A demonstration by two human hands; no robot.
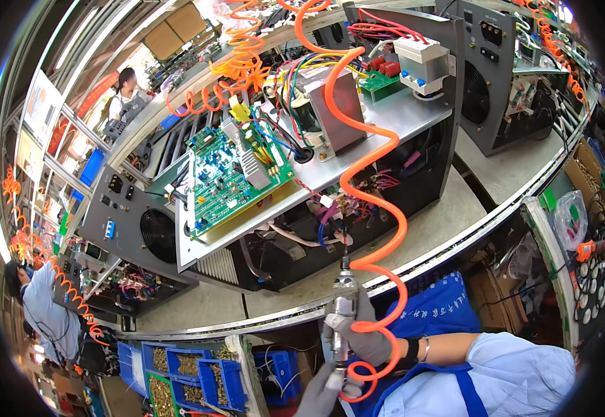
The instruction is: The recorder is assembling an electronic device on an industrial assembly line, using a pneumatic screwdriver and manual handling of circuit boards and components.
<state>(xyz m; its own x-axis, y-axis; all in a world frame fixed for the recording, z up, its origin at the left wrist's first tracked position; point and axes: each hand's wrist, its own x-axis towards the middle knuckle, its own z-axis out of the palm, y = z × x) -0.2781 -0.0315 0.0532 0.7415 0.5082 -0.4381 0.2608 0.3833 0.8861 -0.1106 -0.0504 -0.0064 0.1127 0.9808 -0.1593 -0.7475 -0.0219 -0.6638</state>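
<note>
Orange coil hose (401, 226), pwr driver (345, 299) clamped mid-body in R grip (370, 337), bit (345, 244) beyond; L grip (320, 394) by lower end, closure unclear

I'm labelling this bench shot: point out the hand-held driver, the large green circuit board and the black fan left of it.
Hand-held driver (345, 297): head view, metal body.
Large green circuit board (222, 186): head view, component face.
Black fan (158, 235): head view, grille.
</note>
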